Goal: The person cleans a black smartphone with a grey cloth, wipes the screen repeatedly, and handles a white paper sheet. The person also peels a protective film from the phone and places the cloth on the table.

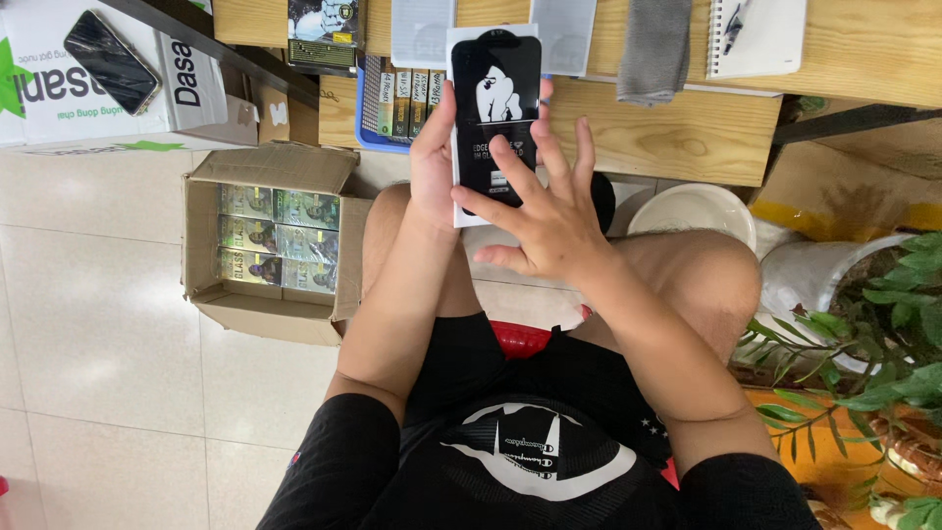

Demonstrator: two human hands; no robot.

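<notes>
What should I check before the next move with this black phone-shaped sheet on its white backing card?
1. Left hand grips the white backing card by its edge: ok.
2. Right hand fingers spread on the black sheet: ok.
3. Sheet square on the card, no corner lifted: cannot tell, fingers cover the lower half.
4. Sheet held above the lap, apart from the wooden table: ok.
5. Open cardboard box of packs beside the left knee: ok.
6. Grey cloth on the table ahead: ok.
</notes>
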